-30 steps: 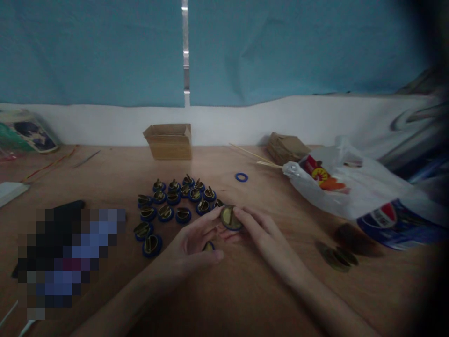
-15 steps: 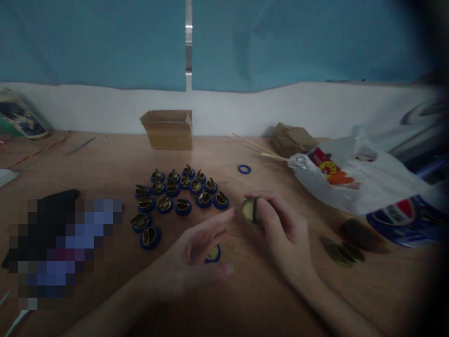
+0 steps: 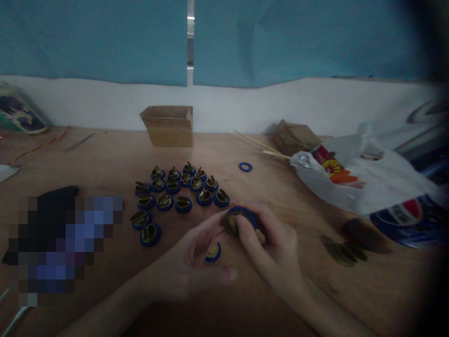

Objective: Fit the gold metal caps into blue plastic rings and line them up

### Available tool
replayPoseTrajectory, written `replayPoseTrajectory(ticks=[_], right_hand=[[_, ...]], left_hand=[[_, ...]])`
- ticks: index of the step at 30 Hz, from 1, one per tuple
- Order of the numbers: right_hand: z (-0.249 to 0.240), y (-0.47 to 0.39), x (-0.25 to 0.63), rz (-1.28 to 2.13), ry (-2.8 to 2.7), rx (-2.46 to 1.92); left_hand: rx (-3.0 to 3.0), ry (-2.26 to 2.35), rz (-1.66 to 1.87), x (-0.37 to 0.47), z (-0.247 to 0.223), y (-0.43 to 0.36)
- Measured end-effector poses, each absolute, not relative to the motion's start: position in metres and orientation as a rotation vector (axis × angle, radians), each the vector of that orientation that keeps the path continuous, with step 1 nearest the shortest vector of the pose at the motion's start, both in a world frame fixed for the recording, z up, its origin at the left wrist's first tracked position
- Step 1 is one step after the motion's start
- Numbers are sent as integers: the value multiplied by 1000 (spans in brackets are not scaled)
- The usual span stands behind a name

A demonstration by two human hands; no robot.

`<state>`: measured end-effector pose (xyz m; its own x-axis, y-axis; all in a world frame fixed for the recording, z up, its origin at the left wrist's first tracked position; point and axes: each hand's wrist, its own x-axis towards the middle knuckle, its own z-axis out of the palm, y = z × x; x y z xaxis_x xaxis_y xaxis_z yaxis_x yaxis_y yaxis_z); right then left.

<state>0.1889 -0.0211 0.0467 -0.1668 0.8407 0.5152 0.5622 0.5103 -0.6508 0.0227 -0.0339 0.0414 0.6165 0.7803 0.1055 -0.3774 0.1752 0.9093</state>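
My right hand (image 3: 270, 241) grips a round brass-coloured metal clip (image 3: 231, 225) with a blue rim, its thumb pressed on the metal face. Close by, my left hand (image 3: 198, 260) is open, thumb spread away from the fingers. Its fingertips reach the clip's left edge; whether they touch it I cannot tell. Partly hidden behind the left hand, a blue ring with a brass-coloured disc (image 3: 213, 252) lies on the table. Several similar blue-rimmed clips (image 3: 183, 204) sit grouped beyond my left hand, many with their metal flaps raised.
A loose blue ring (image 3: 245, 167) lies behind the hands. At the back are an open cardboard box (image 3: 170, 133) and a brown packet (image 3: 294, 136). A white plastic bag (image 3: 326, 192) and blurred metal pieces (image 3: 342, 250) are at right, a dark object (image 3: 52, 220) at left.
My right hand has moved left, bringing the clip to the left fingertips. The clip has turned, so its blue rim now shows. My left hand has barely moved.
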Motion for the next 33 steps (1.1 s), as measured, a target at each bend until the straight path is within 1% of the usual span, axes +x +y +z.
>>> replayPoseTrajectory(ticks=[12, 19, 24, 33], right_hand=[[41, -25, 184, 280, -1919, -1219], [40, -25, 182, 276, -1943, -1222], [39, -26, 181, 258, -1936, -1235], [37, -28, 181, 242, -1974, -1208]], left_hand=[[1222, 501, 827, 21, 36, -40], [1301, 573, 782, 23, 40, -42], [1377, 612, 828, 24, 43, -41], [1403, 601, 810, 24, 43, -41]])
